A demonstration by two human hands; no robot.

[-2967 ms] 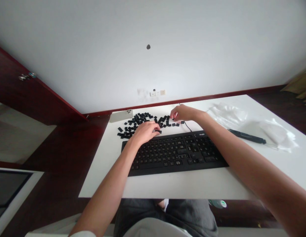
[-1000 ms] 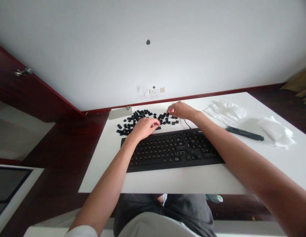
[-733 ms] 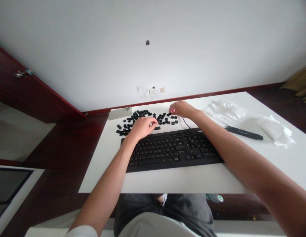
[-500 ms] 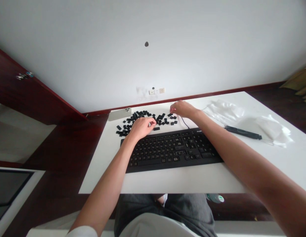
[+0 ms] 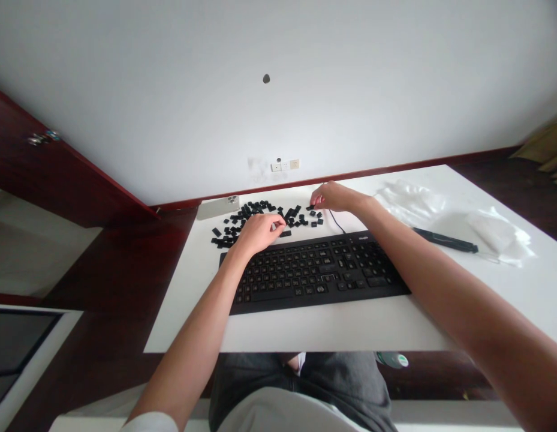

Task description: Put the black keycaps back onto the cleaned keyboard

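Observation:
A black keyboard (image 5: 314,273) lies on the white table (image 5: 305,327) in front of me. Behind it, several loose black keycaps (image 5: 235,223) are scattered in a heap. My left hand (image 5: 258,232) rests at the heap's near edge, fingers curled in a pinch; what it holds is too small to make out. My right hand (image 5: 334,196) reaches to the heap's right end, fingertips pinched on a black keycap (image 5: 310,207).
A phone (image 5: 218,207) lies at the table's back left corner. The keyboard's cable (image 5: 336,222) runs back under my right hand. A black pen-like tool (image 5: 444,240) and crumpled clear plastic bags (image 5: 444,219) lie to the right. A wall stands behind, dark floor at left.
My right hand has shifted a little among the right-end keycaps and closed its fingertips on one. My left hand has stayed at the heap, fingers curling slightly.

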